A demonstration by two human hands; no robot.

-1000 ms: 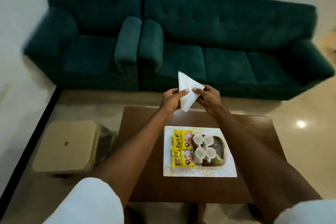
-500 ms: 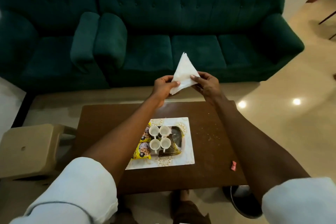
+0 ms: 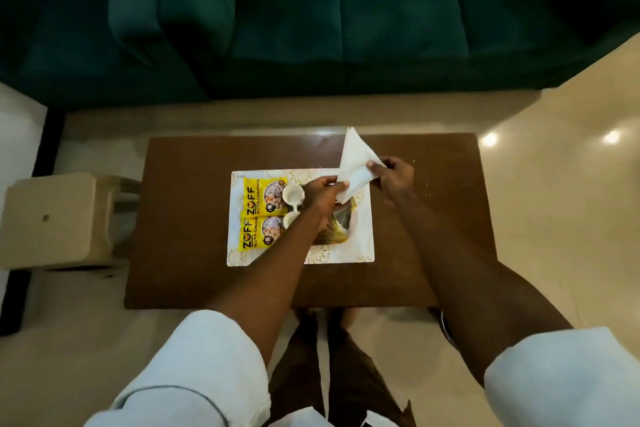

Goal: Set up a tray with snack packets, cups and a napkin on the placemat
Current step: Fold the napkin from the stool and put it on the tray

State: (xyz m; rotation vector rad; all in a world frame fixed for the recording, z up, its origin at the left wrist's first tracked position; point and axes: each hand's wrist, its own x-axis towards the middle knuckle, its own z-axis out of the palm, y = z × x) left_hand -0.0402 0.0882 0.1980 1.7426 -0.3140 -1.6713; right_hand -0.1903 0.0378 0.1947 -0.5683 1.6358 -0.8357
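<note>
Both hands [image 3: 323, 196] [image 3: 394, 177] pinching the folded napkin [image 3: 355, 163] above the tray [image 3: 343, 224], left forearm across the cups [image 3: 292, 193]

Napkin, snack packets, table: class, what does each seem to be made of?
Napkin: thin white paper or tissue, matte; it holds a sharp triangular fold.
Snack packets: probably printed plastic film, lying flat, with bright yellow printing.
Table: wood or brown laminate, with a slight sheen.
</note>
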